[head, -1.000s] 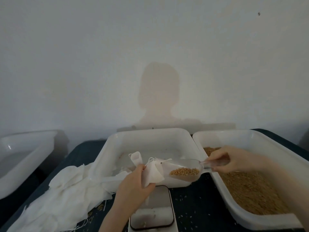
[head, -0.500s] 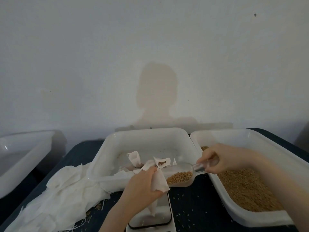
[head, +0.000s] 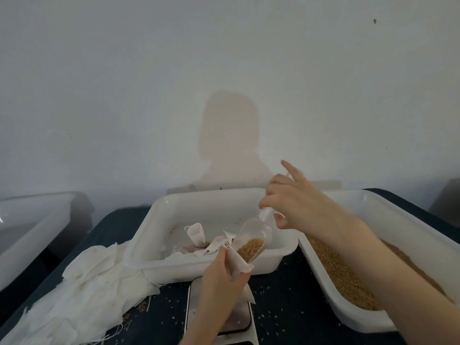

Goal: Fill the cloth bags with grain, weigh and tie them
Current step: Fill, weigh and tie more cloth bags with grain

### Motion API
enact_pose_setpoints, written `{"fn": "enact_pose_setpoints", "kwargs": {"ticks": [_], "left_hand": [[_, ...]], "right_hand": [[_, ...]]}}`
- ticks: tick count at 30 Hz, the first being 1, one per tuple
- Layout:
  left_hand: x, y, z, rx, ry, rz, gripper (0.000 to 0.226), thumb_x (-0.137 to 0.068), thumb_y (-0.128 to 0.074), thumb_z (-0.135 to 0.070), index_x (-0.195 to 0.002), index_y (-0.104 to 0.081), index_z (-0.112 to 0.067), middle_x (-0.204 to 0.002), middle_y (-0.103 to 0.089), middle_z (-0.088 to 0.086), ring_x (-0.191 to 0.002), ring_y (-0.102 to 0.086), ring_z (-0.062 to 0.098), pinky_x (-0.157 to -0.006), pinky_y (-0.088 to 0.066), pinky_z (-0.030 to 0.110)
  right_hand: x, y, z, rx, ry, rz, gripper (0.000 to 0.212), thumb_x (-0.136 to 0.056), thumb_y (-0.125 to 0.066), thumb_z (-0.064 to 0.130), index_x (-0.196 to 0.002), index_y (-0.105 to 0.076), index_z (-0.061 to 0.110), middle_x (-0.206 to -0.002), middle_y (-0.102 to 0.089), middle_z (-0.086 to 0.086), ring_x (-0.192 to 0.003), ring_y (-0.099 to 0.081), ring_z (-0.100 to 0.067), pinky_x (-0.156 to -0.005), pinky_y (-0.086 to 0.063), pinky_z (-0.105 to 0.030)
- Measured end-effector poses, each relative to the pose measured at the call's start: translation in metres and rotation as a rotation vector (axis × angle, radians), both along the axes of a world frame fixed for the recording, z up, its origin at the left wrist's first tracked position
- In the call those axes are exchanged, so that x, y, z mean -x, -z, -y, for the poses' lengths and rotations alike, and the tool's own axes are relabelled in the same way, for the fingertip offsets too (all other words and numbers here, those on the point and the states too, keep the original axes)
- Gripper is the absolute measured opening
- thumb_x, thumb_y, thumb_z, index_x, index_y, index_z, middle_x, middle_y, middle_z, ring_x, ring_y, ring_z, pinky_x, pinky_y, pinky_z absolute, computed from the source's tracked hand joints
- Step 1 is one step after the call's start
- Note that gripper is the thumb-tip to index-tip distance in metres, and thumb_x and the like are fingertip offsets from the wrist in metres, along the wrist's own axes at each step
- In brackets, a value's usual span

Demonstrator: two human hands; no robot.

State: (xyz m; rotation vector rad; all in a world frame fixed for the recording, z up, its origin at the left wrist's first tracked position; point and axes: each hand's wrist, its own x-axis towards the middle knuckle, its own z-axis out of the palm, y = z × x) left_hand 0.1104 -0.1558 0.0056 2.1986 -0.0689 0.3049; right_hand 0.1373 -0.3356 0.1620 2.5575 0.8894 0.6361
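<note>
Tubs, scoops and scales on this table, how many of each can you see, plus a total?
White plastic tubs: 3, left, middle, right
Clear scoops: 1
Scales: 1
Total: 5

Scoop (head: 254, 236) clear glossy plastic; bag (head: 237, 263) thin white cloth; trays (head: 206, 268) smooth white plastic; tabletop (head: 286, 307) dark matt
</note>
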Motion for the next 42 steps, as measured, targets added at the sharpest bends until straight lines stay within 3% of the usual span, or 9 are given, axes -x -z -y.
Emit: {"fn": "enact_pose_setpoints", "kwargs": {"ticks": [3, 9, 14, 20, 25, 29, 34, 39, 42], "left_hand": [[0.001, 0.001, 0.001, 0.038, -0.020, 0.006, 0.032, -0.078, -0.068, -0.042, -0.094, -0.041, -0.039, -0.081, -0.055, -0.021, -0.075, -0.055, -0.003, -0.061, -0.042, 0.007], [0.001, 0.003, 0.002, 0.085, 0.002, 0.012, 0.028, -0.078, -0.070, -0.037, -0.092, -0.047, -0.034, -0.082, -0.060, -0.016, -0.076, -0.057, -0.006, -0.063, -0.042, 0.004], [0.001, 0.003, 0.003, 0.093, 0.017, -0.002, 0.051, -0.079, -0.071, -0.033, -0.121, -0.043, -0.027, -0.091, -0.053, -0.023, -0.080, -0.055, -0.004, -0.061, -0.041, 0.001], [-0.002, 0.003, 0.005, 0.107, 0.015, -0.011, 0.044, -0.082, -0.069, -0.026, -0.119, -0.044, -0.024, -0.089, -0.053, -0.023, -0.077, -0.055, -0.002, -0.059, -0.042, 0.002], [-0.001, 0.003, 0.002, 0.132, 0.002, 0.017, 0.044, -0.085, -0.066, -0.024, -0.126, -0.049, -0.022, -0.089, -0.059, -0.019, -0.079, -0.057, -0.004, -0.061, -0.042, 0.002], [-0.006, 0.006, 0.004, 0.098, 0.003, 0.022, 0.041, -0.085, -0.068, -0.024, -0.120, -0.048, -0.029, -0.085, -0.057, -0.023, -0.077, -0.056, -0.004, -0.062, -0.042, 0.002], [-0.012, 0.015, 0.006, 0.014, 0.037, 0.004, 0.032, -0.084, -0.069, -0.024, -0.111, -0.054, -0.024, -0.083, -0.055, -0.023, -0.078, -0.055, -0.006, -0.062, -0.041, 0.005], [-0.013, 0.017, 0.008, -0.012, 0.051, 0.009, 0.033, -0.084, -0.068, -0.028, -0.112, -0.052, -0.027, -0.085, -0.056, -0.023, -0.081, -0.054, -0.006, -0.066, -0.041, 0.008], [-0.012, 0.016, 0.012, -0.007, 0.061, 0.031, 0.036, -0.082, -0.070, -0.028, -0.111, -0.048, -0.033, -0.084, -0.056, -0.024, -0.081, -0.054, -0.008, -0.066, -0.042, 0.006]], "right_hand": [[0.008, -0.004, -0.012, 0.109, 0.000, 0.125, 0.036, -0.077, -0.049, 0.010, -0.103, -0.067, 0.027, -0.098, -0.061, 0.004, -0.119, -0.045, -0.020, -0.103, 0.030, -0.045], [0.015, -0.002, -0.012, 0.216, 0.012, 0.284, 0.034, -0.057, -0.046, 0.010, -0.068, -0.069, 0.033, -0.067, -0.059, 0.012, -0.091, -0.062, -0.013, -0.113, -0.005, -0.050], [0.016, -0.001, -0.005, 0.203, 0.014, 0.272, 0.027, -0.063, -0.063, 0.013, -0.077, -0.071, 0.035, -0.075, -0.062, 0.012, -0.097, -0.062, -0.013, -0.113, -0.001, -0.050], [0.018, 0.000, 0.009, 0.049, -0.040, 0.268, 0.033, -0.052, -0.075, 0.012, -0.075, -0.074, 0.035, -0.071, -0.064, 0.010, -0.083, -0.066, -0.013, -0.110, -0.023, -0.049], [-0.001, 0.014, 0.045, -0.068, 0.146, -0.245, 0.039, -0.093, -0.055, 0.024, -0.130, -0.054, 0.036, -0.118, -0.058, 0.012, -0.114, -0.052, -0.009, -0.120, -0.007, -0.038], [-0.014, 0.042, 0.080, -0.373, 0.165, -0.518, 0.037, -0.091, -0.059, 0.014, -0.126, -0.062, 0.026, -0.116, -0.064, 0.007, -0.109, -0.057, -0.011, -0.094, -0.042, -0.019], [-0.013, 0.066, 0.143, -0.781, 0.236, -0.588, 0.040, -0.084, -0.070, 0.008, -0.111, -0.063, 0.037, -0.102, -0.062, 0.027, -0.091, -0.056, 0.018, -0.073, -0.041, 0.001], [-0.015, 0.079, 0.217, -0.734, 0.455, -0.423, 0.034, -0.088, -0.067, 0.016, -0.120, -0.063, 0.025, -0.116, -0.066, 0.008, -0.103, -0.060, -0.007, -0.095, -0.046, -0.027], [-0.022, 0.092, 0.246, -0.404, 0.623, -0.355, 0.035, -0.094, -0.059, 0.027, -0.128, -0.056, 0.034, -0.123, -0.061, 0.013, -0.109, -0.057, -0.005, -0.095, -0.044, -0.024]]}}
